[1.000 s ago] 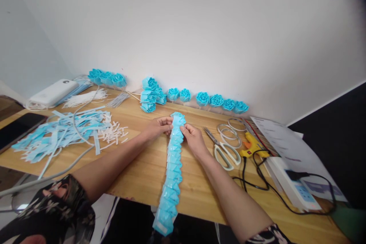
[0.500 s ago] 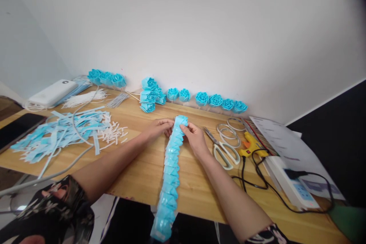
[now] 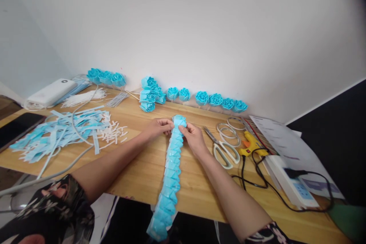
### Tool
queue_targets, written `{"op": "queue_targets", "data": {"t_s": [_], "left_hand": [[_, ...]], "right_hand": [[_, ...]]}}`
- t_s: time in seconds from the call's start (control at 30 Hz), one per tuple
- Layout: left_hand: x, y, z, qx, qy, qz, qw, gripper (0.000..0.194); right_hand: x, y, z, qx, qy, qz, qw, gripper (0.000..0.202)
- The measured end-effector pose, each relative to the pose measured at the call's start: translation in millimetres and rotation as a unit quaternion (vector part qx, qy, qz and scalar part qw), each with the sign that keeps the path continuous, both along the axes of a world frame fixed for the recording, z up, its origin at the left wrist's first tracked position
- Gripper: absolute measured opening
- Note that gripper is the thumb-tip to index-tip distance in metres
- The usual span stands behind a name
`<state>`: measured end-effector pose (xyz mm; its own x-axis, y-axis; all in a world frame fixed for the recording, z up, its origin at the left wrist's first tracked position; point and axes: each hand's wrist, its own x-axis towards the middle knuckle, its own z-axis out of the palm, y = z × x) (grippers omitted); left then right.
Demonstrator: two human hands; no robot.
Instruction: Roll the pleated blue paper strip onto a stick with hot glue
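A long strip of overlapping folded light-blue pieces point(image 3: 170, 171) runs from the middle of the wooden table down past its front edge. My left hand point(image 3: 162, 127) pinches the left side of its far end between thumb and fingers. On the right side of that same end, my right hand point(image 3: 191, 135) has its thumb on top and its fingers partly hidden beneath. The far end is curled over into a small rounded fold between both hands.
Blue paper flowers point(image 3: 215, 100) line the wall. Cut blue strips point(image 3: 71, 129) and a phone point(image 3: 20, 129) lie left. To the right are scissors point(image 3: 225, 152), wire rings point(image 3: 228, 133), a yellow glue gun point(image 3: 251, 145), a power strip point(image 3: 297, 187) and papers point(image 3: 294, 148).
The far end of the strip has curled a little more, and its top has shifted slightly left. The near end has also swung slightly left. Both hands keep their hold.
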<state>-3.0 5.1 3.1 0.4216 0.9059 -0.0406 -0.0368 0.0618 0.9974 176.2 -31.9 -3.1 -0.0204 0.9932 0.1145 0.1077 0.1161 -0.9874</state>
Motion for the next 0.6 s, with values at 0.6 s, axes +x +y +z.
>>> {"op": "queue_targets", "data": {"t_s": [0.6], "left_hand": [[-0.1,1.3,-0.5,-0.029,-0.04,0.019,0.999,0.046]], "right_hand": [[-1.5,-2.6,3.7,-0.045,0.022,0.04,0.998,0.028]]}}
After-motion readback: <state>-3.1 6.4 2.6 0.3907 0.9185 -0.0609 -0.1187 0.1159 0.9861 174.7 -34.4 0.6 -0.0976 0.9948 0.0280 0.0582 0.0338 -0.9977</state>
